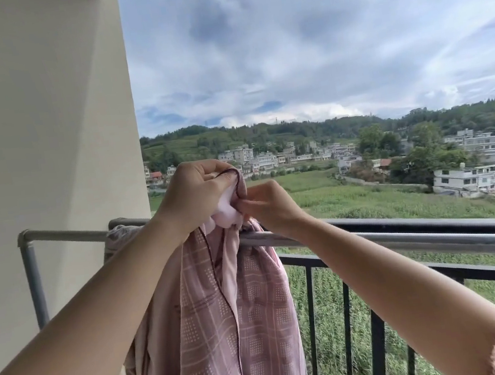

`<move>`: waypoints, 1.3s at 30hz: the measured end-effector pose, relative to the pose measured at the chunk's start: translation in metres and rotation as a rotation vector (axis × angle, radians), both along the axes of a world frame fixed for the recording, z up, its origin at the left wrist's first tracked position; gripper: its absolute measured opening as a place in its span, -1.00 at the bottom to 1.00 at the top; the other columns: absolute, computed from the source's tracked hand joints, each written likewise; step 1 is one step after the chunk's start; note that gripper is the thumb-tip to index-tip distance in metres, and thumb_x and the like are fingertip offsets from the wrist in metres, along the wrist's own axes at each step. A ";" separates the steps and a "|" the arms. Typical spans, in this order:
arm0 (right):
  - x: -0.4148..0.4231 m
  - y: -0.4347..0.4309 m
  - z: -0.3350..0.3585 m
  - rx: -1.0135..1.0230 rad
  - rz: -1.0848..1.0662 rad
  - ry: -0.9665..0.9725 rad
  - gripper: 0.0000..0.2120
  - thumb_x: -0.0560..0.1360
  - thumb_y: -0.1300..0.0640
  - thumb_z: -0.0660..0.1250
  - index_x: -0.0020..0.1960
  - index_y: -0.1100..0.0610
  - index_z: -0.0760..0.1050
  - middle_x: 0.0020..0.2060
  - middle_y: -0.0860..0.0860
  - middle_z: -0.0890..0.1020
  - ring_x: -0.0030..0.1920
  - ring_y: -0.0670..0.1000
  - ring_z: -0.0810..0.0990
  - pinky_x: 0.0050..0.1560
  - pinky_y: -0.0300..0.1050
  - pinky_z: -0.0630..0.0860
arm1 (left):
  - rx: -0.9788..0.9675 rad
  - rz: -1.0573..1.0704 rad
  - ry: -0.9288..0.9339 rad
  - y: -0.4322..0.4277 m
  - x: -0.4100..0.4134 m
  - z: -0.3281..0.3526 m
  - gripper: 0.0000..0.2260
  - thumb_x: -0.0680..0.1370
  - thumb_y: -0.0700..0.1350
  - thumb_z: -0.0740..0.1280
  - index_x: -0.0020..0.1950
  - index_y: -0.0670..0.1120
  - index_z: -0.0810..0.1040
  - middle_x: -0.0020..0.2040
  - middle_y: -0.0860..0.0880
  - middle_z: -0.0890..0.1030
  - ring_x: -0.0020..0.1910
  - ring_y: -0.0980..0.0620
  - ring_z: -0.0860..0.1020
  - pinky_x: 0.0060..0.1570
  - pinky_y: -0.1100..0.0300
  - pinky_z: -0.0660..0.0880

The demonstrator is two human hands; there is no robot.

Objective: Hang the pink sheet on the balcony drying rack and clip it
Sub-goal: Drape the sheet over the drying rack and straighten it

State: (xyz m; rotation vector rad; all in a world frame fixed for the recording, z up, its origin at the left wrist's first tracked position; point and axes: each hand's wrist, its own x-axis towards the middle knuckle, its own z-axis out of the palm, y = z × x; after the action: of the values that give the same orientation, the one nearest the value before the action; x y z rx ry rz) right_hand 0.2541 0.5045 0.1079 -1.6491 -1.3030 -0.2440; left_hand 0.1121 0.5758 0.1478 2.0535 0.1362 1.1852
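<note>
The pink sheet [222, 316] is bunched and hangs in a long fold over the silver rail of the drying rack [404, 237], close to the rail's left end, with most of the cloth gathered on the near side of that rail. Its dark-piped edge is lifted above the rail. The left hand [196, 191] is clenched on that raised edge, and the fingers [253, 204] of the right hand [269, 206] are pinched on the pale inner layer just beside it, directly above the rail. No clip can be seen, so clipping is judged not yet begun; the step in hand appears to be finding a corner or hem so the sheet can be opened out.

To do this well, the piped edge is best kept pinched in one hand while the other is slid along the hem away from it, so that the cloth is spread rightward along the rail rather than left in a clump. The layers should be separated first, since a doubled bundle dries poorly. Weight is best balanced on both sides of the rail before release, as beyond the rail lies the black railing [440, 272] and open air.
</note>
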 end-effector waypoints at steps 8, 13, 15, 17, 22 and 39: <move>0.018 0.015 0.020 -0.400 -0.280 -0.239 -0.86 0.37 0.30 0.34 -0.34 0.29 0.58 -0.42 0.16 0.66 -0.33 0.11 0.67 -0.31 0.00 0.60 | 0.212 0.175 -0.079 0.015 -0.002 -0.022 -0.90 0.49 -0.24 0.39 -0.05 -0.13 0.68 -0.11 -0.03 0.68 -0.13 0.12 0.57 -0.16 0.52 0.39; 0.027 -0.037 0.063 -0.275 -0.713 -0.874 -0.90 0.53 0.33 0.23 -0.11 0.21 0.49 -0.34 0.04 0.54 -0.31 0.06 0.56 -0.15 -0.06 0.55 | 0.238 0.145 -0.143 -0.005 0.013 -0.032 -0.82 0.52 -0.19 0.37 0.09 -0.18 0.66 0.01 -0.02 0.67 -0.06 0.18 0.58 -0.16 0.63 0.35; 0.046 -0.068 0.072 -0.159 -0.858 -0.780 -0.87 0.50 0.30 0.25 0.02 0.24 0.51 -0.21 0.09 0.62 -0.26 0.08 0.59 -0.19 -0.08 0.51 | 0.178 0.068 -0.216 -0.029 0.018 -0.023 -0.83 0.53 -0.21 0.35 0.07 -0.21 0.66 -0.05 -0.03 0.67 -0.16 0.18 0.60 -0.18 0.60 0.38; 0.063 -0.106 0.063 -0.305 -0.862 -0.421 -0.91 0.47 0.28 0.24 -0.12 0.23 0.52 -0.23 0.10 0.63 -0.28 0.08 0.58 -0.27 -0.09 0.53 | 0.167 -0.091 -0.176 -0.057 0.024 -0.022 -0.86 0.56 -0.24 0.31 -0.08 -0.20 0.67 -0.28 -0.11 0.67 -0.39 0.06 0.60 -0.23 0.51 0.43; 0.091 -0.191 0.032 -0.462 -0.652 0.193 -0.82 0.48 0.33 0.24 -0.20 0.35 0.59 -0.44 0.12 0.63 -0.56 -0.03 0.55 -0.54 -0.26 0.48 | 0.182 -0.315 -0.043 -0.127 0.048 -0.040 -0.77 0.59 -0.23 0.25 -0.18 -0.22 0.65 -0.58 -0.05 0.53 -0.59 -0.05 0.49 -0.31 0.21 0.54; 0.155 -0.570 -0.007 -0.487 -0.643 0.064 -0.79 0.54 0.25 0.26 -0.11 0.37 0.59 -0.32 0.09 0.56 -0.35 -0.01 0.46 -0.33 -0.11 0.43 | -0.112 -0.384 0.028 -0.541 0.168 -0.151 -0.81 0.53 -0.08 0.36 0.12 -0.06 0.65 -0.12 0.09 0.70 -0.43 0.03 0.56 -0.43 0.12 0.56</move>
State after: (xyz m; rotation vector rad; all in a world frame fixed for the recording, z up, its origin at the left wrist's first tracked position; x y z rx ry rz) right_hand 0.4091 -0.0653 0.1007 -2.4500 -0.7775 -0.2621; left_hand 0.2800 0.0344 -0.0032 1.8915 -0.1692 0.8905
